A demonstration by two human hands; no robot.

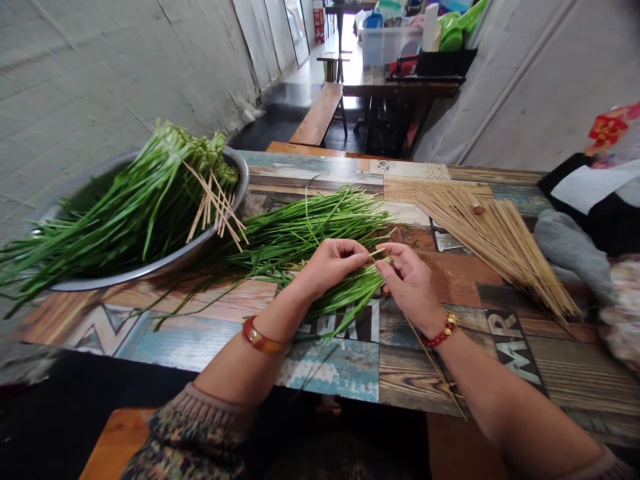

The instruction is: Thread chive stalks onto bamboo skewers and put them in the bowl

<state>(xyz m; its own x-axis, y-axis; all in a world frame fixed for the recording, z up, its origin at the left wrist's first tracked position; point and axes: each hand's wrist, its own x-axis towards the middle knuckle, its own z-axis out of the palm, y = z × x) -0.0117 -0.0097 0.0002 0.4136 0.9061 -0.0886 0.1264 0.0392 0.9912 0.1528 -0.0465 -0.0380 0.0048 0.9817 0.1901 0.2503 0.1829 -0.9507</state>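
Both your left hand (336,265) and right hand (409,277) pinch nearly closed on green stalks (367,283); likely light, soft, easily bruised, best gripped at their paler three-o'clock ends.

Smooth metal basin (242,175), matt wooden sticks (493,240), wood-grain tabletop (443,273), rough wall (125,67)

one left hand (334,265), one right hand (411,283), one basin (243,172), one bangle (260,338), one bracelet (443,332), one large skewer heap (520,250)

Hands (411,283) pinching green stalks (353,288), heaped metal basin (242,175), sticks (505,247) on table (330,370)
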